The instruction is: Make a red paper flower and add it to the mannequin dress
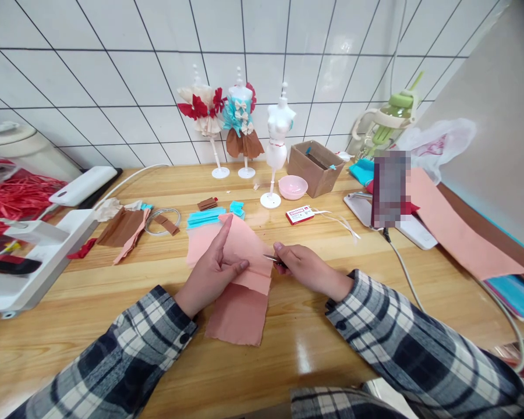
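My left hand (212, 267) pinches a sheet of salmon-pink crepe paper (247, 244) between thumb and fingers, its index finger stretched along the upper part. The sheet is raised and bent over the table, and a darker, shaded pink length (238, 314) hangs or lies below it. My right hand (308, 267) is closed around small scissors (271, 258), whose blades meet the paper's right edge. Its handles are mostly hidden by the fingers. Just beyond the left fingertips lie folded turquoise crepe strips (207, 217).
Behind stand a bare white mannequin (278, 134) and two dressed ones (203, 110). A cardboard box (327, 174), pink bowl (293, 187) and red-white packet (299, 215) sit nearby. On the left are brown paper (122, 227) and a power strip (56, 256); on the right, a propped phone (388, 189).
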